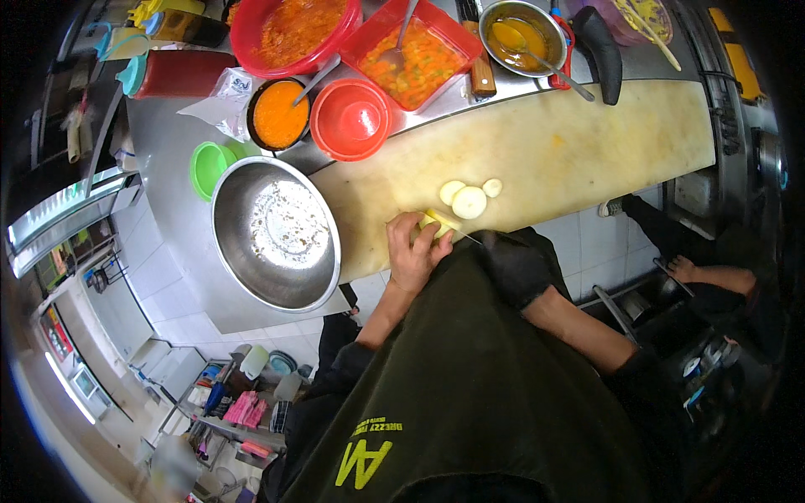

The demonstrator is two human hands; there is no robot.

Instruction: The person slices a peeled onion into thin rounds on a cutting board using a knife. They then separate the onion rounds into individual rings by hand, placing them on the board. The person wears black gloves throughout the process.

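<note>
On the worn cutting board (528, 138), near its front edge, my left hand (412, 248) presses down a pale yellow vegetable (443, 220) with its fingertips. Its exact kind is hard to tell. My right hand (512, 264) wears a black glove and grips a knife. Only a thin stretch of the knife's blade (466, 237) shows, its edge against the vegetable; the glove hides the handle. Just beyond lie several round cut slices (469, 202), pale with smooth faces. A large steel bowl (277, 236) stands left of my left hand, with small bits on its bottom.
Along the back stand a red bowl (351, 119), a black bowl of orange sauce (281, 114), a red tub of diced vegetables (412, 66) and a steel pot (523, 38) with a spoon. A green bowl (211, 170) sits left. Another person's hand (682, 269) is at right.
</note>
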